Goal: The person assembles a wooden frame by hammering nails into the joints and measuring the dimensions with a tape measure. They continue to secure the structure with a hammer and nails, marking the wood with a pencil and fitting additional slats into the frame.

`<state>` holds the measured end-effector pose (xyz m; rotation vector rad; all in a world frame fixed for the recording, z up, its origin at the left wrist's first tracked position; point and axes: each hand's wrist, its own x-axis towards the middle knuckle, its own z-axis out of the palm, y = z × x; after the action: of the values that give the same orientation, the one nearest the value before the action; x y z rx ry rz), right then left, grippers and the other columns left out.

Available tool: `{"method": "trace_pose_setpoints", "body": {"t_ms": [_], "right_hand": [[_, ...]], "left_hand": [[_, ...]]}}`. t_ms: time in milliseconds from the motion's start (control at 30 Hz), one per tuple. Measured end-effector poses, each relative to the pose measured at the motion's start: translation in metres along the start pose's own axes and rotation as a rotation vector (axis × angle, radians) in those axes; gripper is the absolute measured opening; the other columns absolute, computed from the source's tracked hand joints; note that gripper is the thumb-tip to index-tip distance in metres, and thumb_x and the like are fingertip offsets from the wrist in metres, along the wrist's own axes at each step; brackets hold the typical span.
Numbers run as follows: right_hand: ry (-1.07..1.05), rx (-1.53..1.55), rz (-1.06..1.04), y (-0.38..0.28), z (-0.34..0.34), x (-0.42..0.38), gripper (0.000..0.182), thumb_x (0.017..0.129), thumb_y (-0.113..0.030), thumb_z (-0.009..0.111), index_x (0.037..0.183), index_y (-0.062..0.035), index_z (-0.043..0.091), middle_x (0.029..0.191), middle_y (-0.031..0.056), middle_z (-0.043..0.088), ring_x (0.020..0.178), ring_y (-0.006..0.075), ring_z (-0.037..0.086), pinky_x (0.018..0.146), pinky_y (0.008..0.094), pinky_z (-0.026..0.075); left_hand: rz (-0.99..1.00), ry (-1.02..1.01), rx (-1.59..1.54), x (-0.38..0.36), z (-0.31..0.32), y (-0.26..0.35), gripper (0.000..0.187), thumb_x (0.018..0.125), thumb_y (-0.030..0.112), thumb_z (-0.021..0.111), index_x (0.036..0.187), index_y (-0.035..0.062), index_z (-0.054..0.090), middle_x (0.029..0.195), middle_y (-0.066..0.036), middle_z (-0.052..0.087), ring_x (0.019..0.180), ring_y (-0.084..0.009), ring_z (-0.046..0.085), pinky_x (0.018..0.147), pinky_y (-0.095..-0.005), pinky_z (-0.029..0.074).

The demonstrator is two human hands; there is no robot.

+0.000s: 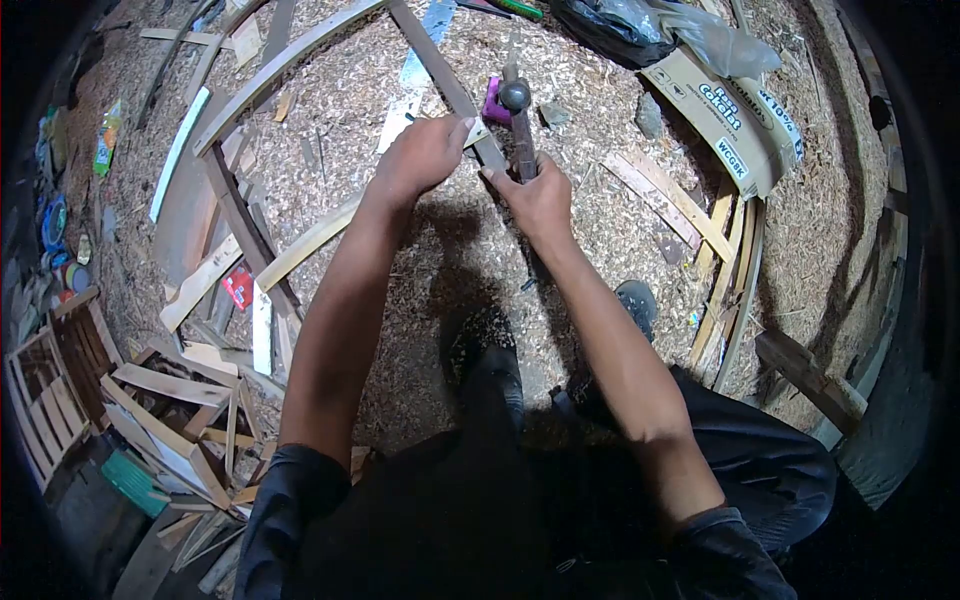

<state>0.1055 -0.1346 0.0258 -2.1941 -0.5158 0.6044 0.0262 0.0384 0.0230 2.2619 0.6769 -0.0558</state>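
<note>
A wooden frame lies in front of me, with a dark straight bar point(436, 58) and pale curved strips point(312, 243). My left hand point(425, 158) is closed around the joint where the lower pale strip meets the dark bar; the palm hides most of it. In my right hand point(541, 198) is a hammer point(522, 135), held by its handle with the round metal head pointing away from me. The right thumb rests against the near end of the dark bar. Just behind the hammer head sits a small purple object point(493, 103).
Wood chips cover the ground. A flattened cardboard box point(725, 120) and plastic bags point(640, 30) lie at the upper right. Curved wood strips point(740, 270) stand at the right, near a timber block point(808, 375). Scrap wood point(190, 400) is piled at the lower left.
</note>
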Motion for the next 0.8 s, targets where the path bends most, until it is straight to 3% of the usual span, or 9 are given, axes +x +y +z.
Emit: {"method": "trace_pose_setpoints", "body": {"t_ms": [233, 333, 433, 533, 700, 767, 800], "right_hand": [[-0.019, -0.008, 0.031, 0.008, 0.003, 0.002, 0.045, 0.071, -0.035, 0.087, 0.086, 0.0007, 0.064, 0.070, 0.0112, 0.066, 0.062, 0.0225, 0.062, 0.063, 0.0373, 0.051], [0.009, 0.004, -0.022, 0.007, 0.002, 0.001, 0.043, 0.074, -0.034, 0.083, 0.079, 0.0013, 0.060, 0.065, 0.0155, 0.062, 0.058, 0.0269, 0.062, 0.059, 0.0409, 0.050], [-0.020, 0.027, -0.005, 0.006, -0.004, -0.003, 0.038, 0.084, -0.033, 0.076, 0.078, 0.0009, 0.059, 0.065, 0.0169, 0.062, 0.058, 0.0278, 0.062, 0.058, 0.0420, 0.048], [-0.034, -0.033, -0.134, -0.005, -0.023, -0.027, 0.034, 0.094, -0.031, 0.066, 0.085, 0.0013, 0.059, 0.064, 0.0179, 0.060, 0.057, 0.0286, 0.061, 0.057, 0.0424, 0.046], [-0.143, -0.042, -0.060, -0.029, -0.048, -0.048, 0.029, 0.100, -0.027, 0.058, 0.099, 0.0024, 0.058, 0.063, 0.0188, 0.059, 0.056, 0.0295, 0.061, 0.054, 0.0410, 0.046], [-0.177, -0.099, -0.039, -0.052, -0.060, -0.049, 0.026, 0.100, -0.022, 0.057, 0.106, 0.0032, 0.055, 0.064, 0.0202, 0.060, 0.058, 0.0311, 0.064, 0.054, 0.0402, 0.047], [-0.115, -0.068, -0.142, -0.063, -0.065, -0.050, 0.026, 0.100, -0.021, 0.057, 0.107, 0.0033, 0.054, 0.064, 0.0199, 0.060, 0.058, 0.0313, 0.064, 0.054, 0.0404, 0.047]], "left_hand": [[-0.022, -0.027, 0.012, -0.002, -0.003, 0.005, 0.045, 0.102, 0.037, 0.041, 0.098, 0.0002, 0.067, 0.090, -0.030, 0.066, 0.091, -0.0481, 0.063, 0.084, -0.0539, 0.048], [-0.072, -0.029, 0.077, 0.000, 0.003, -0.001, 0.050, 0.102, 0.038, 0.041, 0.094, -0.0029, 0.068, 0.085, -0.030, 0.065, 0.083, -0.0478, 0.063, 0.077, -0.0515, 0.049], [-0.078, -0.023, 0.107, 0.000, 0.004, -0.001, 0.056, 0.103, 0.041, 0.037, 0.088, -0.0042, 0.068, 0.084, -0.031, 0.065, 0.084, -0.0488, 0.062, 0.079, -0.0536, 0.048], [-0.081, 0.028, 0.034, 0.005, 0.009, -0.013, 0.060, 0.103, 0.042, 0.035, 0.085, -0.0051, 0.067, 0.084, -0.031, 0.065, 0.085, -0.0499, 0.062, 0.081, -0.0549, 0.047], [-0.045, 0.008, 0.181, 0.001, 0.002, -0.007, 0.051, 0.102, 0.040, 0.039, 0.092, -0.0013, 0.066, 0.090, -0.027, 0.068, 0.084, -0.0462, 0.065, 0.081, -0.0545, 0.052], [-0.151, 0.008, 0.103, 0.011, 0.017, -0.021, 0.047, 0.102, 0.039, 0.040, 0.093, -0.0004, 0.064, 0.089, -0.026, 0.068, 0.082, -0.0462, 0.065, 0.078, -0.0542, 0.052], [-0.208, 0.006, 0.064, 0.014, 0.024, -0.029, 0.045, 0.102, 0.038, 0.041, 0.093, 0.0000, 0.062, 0.088, -0.025, 0.068, 0.080, -0.0462, 0.066, 0.076, -0.0541, 0.053]]}}
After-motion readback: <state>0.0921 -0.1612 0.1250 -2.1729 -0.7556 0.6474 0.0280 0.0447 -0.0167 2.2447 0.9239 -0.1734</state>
